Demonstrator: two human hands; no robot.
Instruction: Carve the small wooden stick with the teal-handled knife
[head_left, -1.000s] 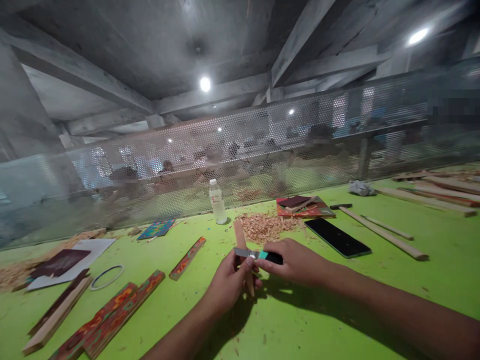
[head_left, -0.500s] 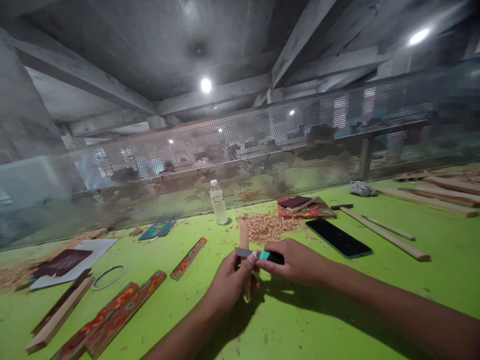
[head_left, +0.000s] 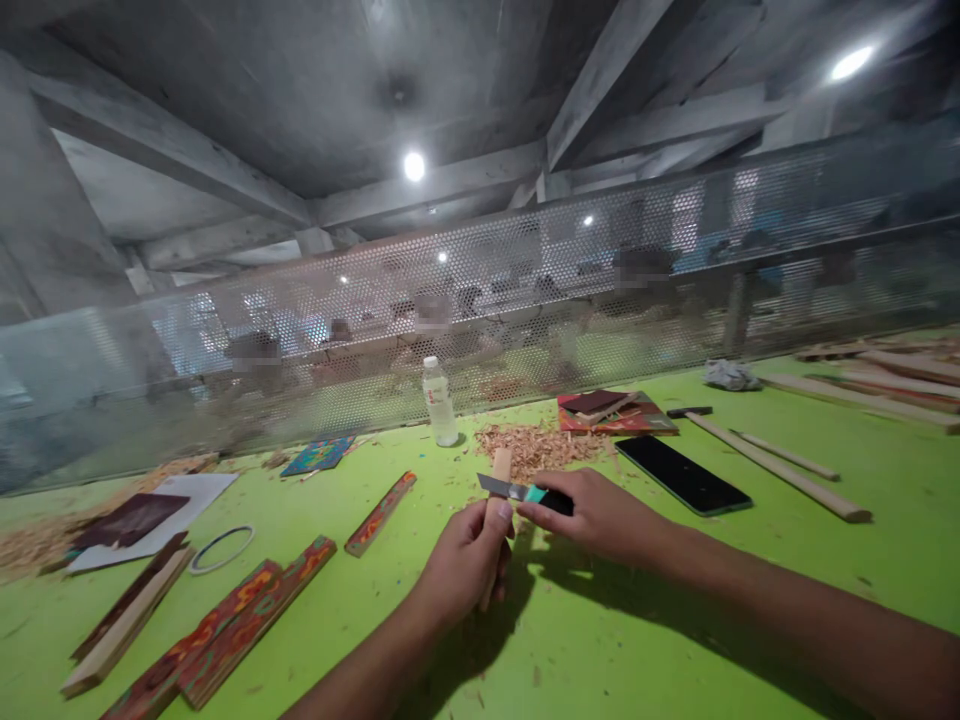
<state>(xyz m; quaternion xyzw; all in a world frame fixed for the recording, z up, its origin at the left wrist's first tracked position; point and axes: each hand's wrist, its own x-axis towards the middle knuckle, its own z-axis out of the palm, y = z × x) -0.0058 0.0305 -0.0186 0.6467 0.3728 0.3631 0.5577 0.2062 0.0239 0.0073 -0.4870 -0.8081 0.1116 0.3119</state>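
My left hand grips a narrow wooden stick that points up and away from me over the green table. My right hand holds a utility knife with a teal and black handle. Its blade lies across the stick near the upper end, just above my left thumb. Both hands meet near the middle of the table.
A pile of wood shavings, a water bottle and a dark phone lie beyond my hands. Painted wooden strips and a ring lie at left, plain sticks at right. A perforated metal screen borders the far edge.
The knife blade has travelled up the stick toward its far end. Less stick shows above the blade, and both hands have shifted slightly up and right.
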